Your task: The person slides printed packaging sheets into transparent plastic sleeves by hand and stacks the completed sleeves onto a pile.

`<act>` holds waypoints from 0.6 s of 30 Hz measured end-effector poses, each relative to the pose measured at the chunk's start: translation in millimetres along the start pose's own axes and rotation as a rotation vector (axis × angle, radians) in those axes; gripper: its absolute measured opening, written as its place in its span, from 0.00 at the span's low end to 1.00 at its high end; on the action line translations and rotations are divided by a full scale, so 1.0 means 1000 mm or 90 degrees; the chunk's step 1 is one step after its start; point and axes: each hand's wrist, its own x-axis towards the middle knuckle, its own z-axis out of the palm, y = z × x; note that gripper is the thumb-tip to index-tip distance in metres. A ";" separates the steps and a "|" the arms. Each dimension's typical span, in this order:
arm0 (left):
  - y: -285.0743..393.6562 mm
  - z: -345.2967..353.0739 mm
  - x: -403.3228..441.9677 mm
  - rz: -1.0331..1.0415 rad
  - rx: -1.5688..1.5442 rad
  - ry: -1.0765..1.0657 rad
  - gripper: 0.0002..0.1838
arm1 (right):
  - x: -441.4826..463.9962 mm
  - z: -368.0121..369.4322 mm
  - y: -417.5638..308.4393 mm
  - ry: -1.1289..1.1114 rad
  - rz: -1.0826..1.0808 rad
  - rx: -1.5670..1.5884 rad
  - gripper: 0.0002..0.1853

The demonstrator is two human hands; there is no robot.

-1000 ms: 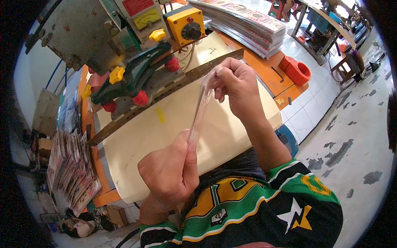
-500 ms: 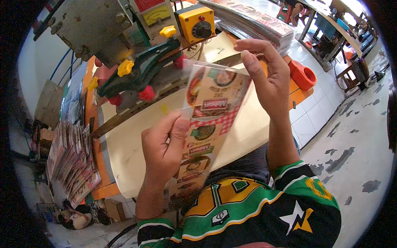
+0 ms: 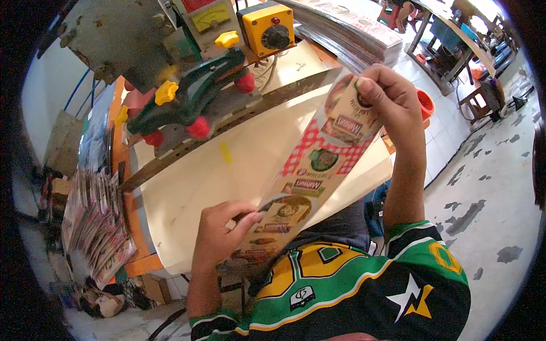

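A long, clear plastic sheet (image 3: pixel 310 182) printed with food pictures and a red checked band slants across my lap and the front of a cream-covered worktop (image 3: pixel 182 193). At its upper end my right hand (image 3: pixel 395 102) pinches it between thumb and fingers. Lower down, my left hand (image 3: pixel 222 233) grips its left edge, thumb against the fingers. The sheet's bottom end is partly hidden by the left hand and hangs near my shirt. Beyond the worktop stands a machine with a dark green arm (image 3: pixel 193 99), yellow knobs and red round parts.
A metal bar (image 3: pixel 261 102) crosses the worktop below the machine. A yellow control box (image 3: pixel 267 31) with a black dial sits behind. Stacked printed sheets (image 3: pixel 352 28) lie at the back; a fanned pile (image 3: pixel 99 221) is at left. An orange-red ring-shaped object (image 3: pixel 425 105) is at right.
My right hand, open beside the sheet before, has closed on its upper end. The sheet has swung up and right, stretched out longer, while my left hand has moved lower along it.
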 end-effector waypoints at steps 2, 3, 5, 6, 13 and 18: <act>-0.012 -0.007 -0.013 -0.014 -0.025 -0.015 0.06 | -0.001 -0.006 0.011 0.025 0.008 0.006 0.15; -0.021 -0.012 -0.022 -0.056 -0.017 -0.016 0.06 | -0.001 -0.008 0.014 0.051 0.017 0.010 0.15; -0.036 -0.021 -0.035 -0.097 -0.014 -0.023 0.06 | -0.005 -0.012 0.022 0.079 0.029 0.008 0.15; -0.043 -0.027 -0.042 -0.074 0.003 -0.009 0.07 | -0.007 -0.014 0.026 0.083 0.048 0.001 0.15; -0.046 -0.046 -0.056 -0.199 -0.026 0.099 0.14 | -0.012 -0.013 0.034 -0.057 0.119 0.028 0.14; -0.049 -0.050 -0.057 -0.133 -0.018 0.055 0.23 | -0.012 -0.031 0.041 0.010 0.090 0.071 0.11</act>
